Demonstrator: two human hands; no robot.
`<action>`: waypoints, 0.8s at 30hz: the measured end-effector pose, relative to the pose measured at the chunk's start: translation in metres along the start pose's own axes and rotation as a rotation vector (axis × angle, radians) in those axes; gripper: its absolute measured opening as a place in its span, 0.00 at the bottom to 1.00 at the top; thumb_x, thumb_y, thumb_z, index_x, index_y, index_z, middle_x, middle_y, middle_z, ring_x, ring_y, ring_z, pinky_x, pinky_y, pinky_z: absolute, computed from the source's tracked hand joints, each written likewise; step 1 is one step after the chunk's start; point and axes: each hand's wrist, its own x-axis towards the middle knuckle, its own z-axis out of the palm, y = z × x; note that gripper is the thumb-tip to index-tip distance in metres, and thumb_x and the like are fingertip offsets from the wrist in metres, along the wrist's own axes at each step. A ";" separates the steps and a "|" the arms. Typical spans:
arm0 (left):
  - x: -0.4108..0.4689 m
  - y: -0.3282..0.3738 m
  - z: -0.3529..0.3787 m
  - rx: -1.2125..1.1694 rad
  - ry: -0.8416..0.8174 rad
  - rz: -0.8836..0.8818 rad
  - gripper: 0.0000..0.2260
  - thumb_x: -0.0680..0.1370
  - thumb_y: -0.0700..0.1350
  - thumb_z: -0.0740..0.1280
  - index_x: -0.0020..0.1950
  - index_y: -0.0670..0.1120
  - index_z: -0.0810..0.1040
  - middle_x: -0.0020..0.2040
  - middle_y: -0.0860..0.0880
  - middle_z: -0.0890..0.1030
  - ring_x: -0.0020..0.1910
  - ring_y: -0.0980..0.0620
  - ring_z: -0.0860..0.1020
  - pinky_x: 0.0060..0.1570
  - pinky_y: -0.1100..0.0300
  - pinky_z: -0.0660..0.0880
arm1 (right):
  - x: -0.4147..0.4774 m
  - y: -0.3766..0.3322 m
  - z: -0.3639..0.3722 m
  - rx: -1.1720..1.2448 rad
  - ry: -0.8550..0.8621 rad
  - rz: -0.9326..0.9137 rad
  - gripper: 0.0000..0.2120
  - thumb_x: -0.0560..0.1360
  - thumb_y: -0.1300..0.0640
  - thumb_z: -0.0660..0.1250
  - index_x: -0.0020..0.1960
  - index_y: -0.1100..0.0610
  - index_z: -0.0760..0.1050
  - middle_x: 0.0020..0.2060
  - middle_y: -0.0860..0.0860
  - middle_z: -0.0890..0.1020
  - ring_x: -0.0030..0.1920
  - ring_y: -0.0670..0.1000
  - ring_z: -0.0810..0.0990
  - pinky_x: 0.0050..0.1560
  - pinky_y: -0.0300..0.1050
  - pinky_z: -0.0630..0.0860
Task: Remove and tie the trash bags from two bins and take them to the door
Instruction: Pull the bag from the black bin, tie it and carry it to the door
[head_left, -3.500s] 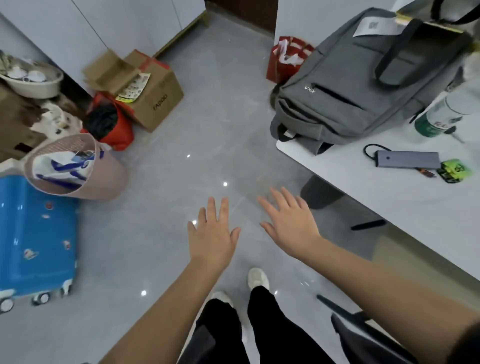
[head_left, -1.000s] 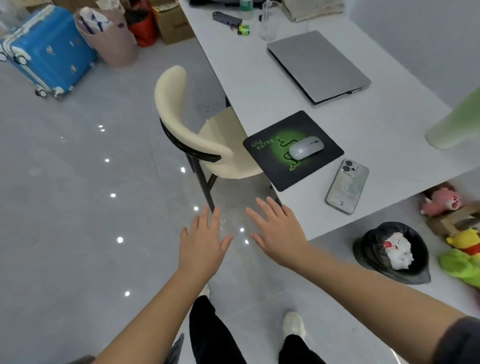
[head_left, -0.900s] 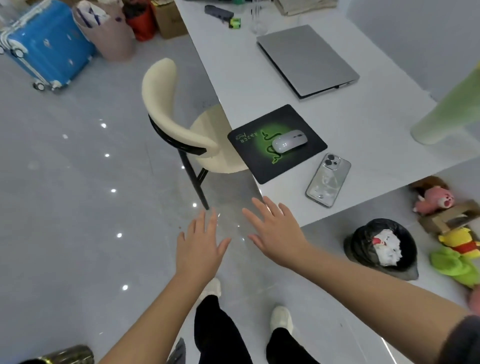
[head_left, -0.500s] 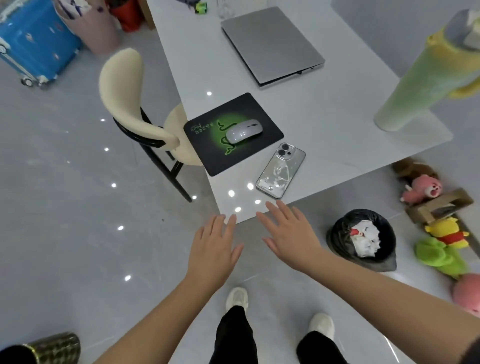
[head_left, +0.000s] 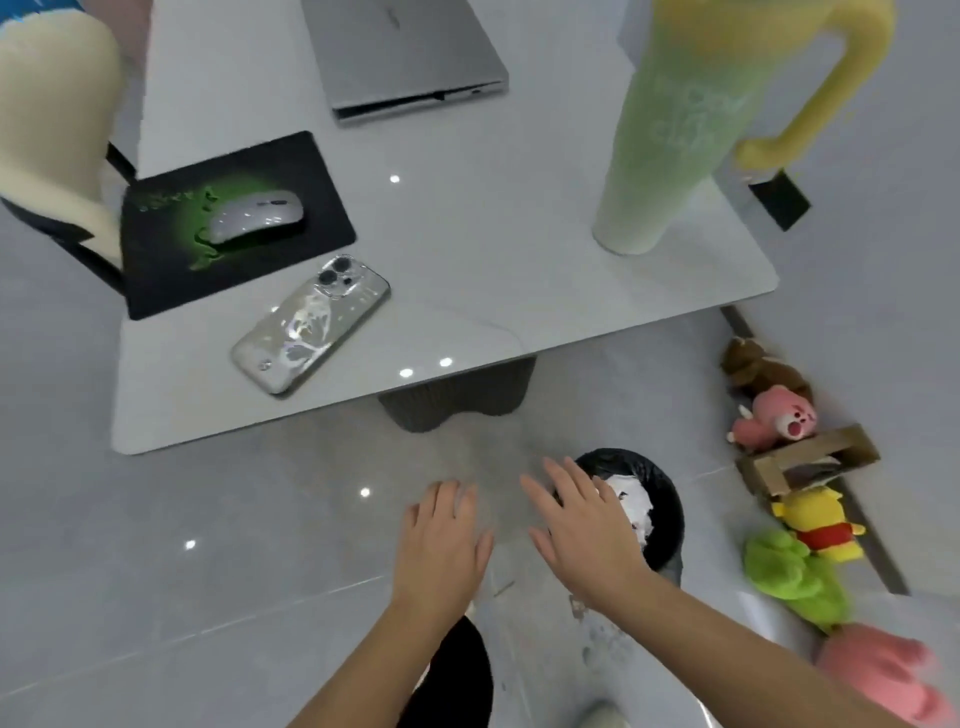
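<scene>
A small bin lined with a black trash bag (head_left: 662, 512) stands on the grey floor just past the table's near corner, with white crumpled paper (head_left: 634, 501) inside. My right hand (head_left: 576, 525) is stretched out flat, fingers straight, over the bin's left rim and covering part of it. To its left my left hand (head_left: 441, 540) is also flat and holds nothing, above bare floor. I cannot tell whether either hand touches the bag.
A white table (head_left: 519, 291) carries a phone (head_left: 311, 325), mouse on a black pad (head_left: 234, 223), closed laptop (head_left: 400, 47) and tall green cup (head_left: 670, 130). Plush toys (head_left: 800, 519) and a cardboard piece line the wall at right. A cream chair (head_left: 52, 119) stands at left.
I have walked along the table from the suitcase side toward its end. The bin has come from far right to right under my right hand. Both hands stay flat.
</scene>
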 end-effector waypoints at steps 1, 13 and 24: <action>0.012 0.012 0.024 -0.007 -0.017 0.013 0.24 0.70 0.54 0.71 0.62 0.45 0.75 0.54 0.46 0.79 0.52 0.46 0.78 0.44 0.53 0.76 | 0.000 0.018 0.020 0.001 -0.032 0.037 0.28 0.67 0.45 0.72 0.64 0.52 0.73 0.62 0.56 0.77 0.63 0.60 0.76 0.54 0.56 0.77; 0.143 0.071 0.306 0.091 -0.193 0.020 0.25 0.80 0.57 0.53 0.74 0.47 0.60 0.70 0.46 0.66 0.69 0.47 0.64 0.64 0.52 0.65 | 0.004 0.173 0.263 0.115 0.009 0.310 0.27 0.77 0.44 0.61 0.73 0.51 0.63 0.73 0.55 0.66 0.73 0.57 0.64 0.66 0.56 0.67; 0.196 0.068 0.435 -1.259 -0.396 -0.704 0.21 0.80 0.61 0.51 0.58 0.49 0.75 0.58 0.46 0.79 0.53 0.49 0.77 0.57 0.49 0.74 | 0.026 0.207 0.360 0.352 0.161 0.386 0.25 0.79 0.45 0.56 0.75 0.50 0.59 0.75 0.54 0.61 0.75 0.56 0.57 0.70 0.56 0.62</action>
